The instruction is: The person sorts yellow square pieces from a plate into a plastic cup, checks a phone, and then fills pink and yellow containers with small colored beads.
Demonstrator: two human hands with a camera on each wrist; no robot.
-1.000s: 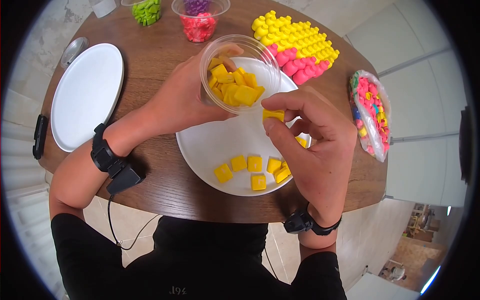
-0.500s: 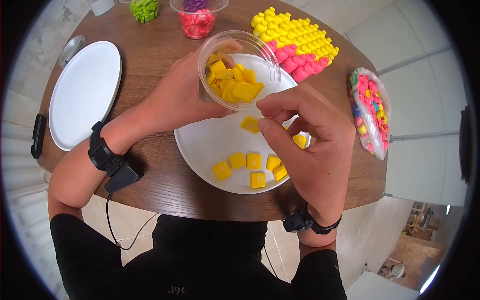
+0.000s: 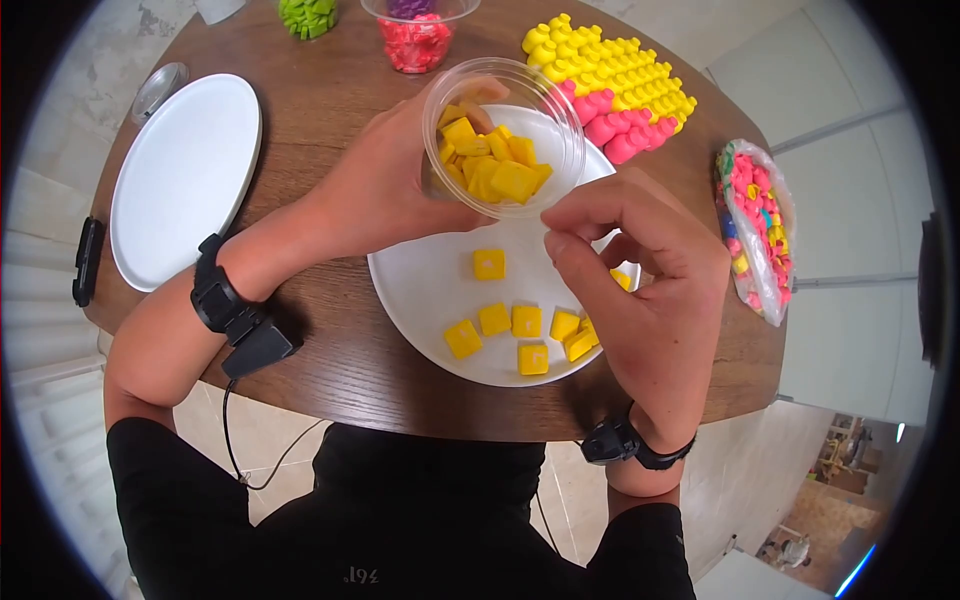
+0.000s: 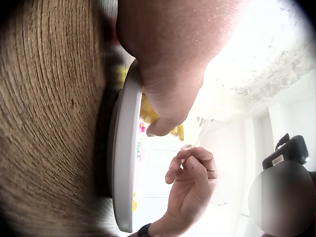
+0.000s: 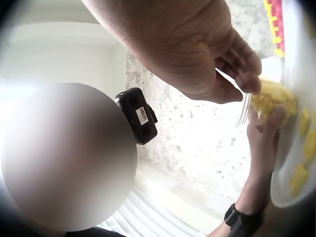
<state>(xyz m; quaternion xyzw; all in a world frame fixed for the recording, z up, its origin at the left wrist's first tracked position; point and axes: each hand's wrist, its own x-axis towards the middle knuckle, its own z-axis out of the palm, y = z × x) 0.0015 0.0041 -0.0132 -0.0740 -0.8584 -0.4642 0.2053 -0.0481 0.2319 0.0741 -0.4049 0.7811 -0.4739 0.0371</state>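
My left hand (image 3: pixel 395 170) grips a clear plastic cup (image 3: pixel 577 140), which is tilted over a round white plate (image 3: pixel 420 275). Inside the cup sit several yellow square tiles (image 3: pixel 515 181). Close by the cup's rim is my right hand (image 3: pixel 655 265), its fingers loosely bent and no tile between thumb and forefinger. One yellow tile (image 3: pixel 489 265) lies alone near the middle of the plate. More yellow tiles (image 3: pixel 526 320) are spread along its near side, some partly covered by the right hand. The right wrist view shows the left thumb (image 5: pixel 274 118) pressed along the cup.
An empty white oval plate (image 3: pixel 187 180) lies at the left. Behind are tubs of green pieces (image 3: pixel 308 15) and of red pieces (image 3: pixel 415 45). Yellow and pink bottle-shaped pieces (image 3: pixel 615 80) stand grouped at the back right, near a plastic bag of coloured pieces (image 3: pixel 757 230).
The right hand's thumb and forefinger have let go of a yellow tile, which dropped onto the plate. The left hand still holds the tilted cup; the head view has shifted slightly.
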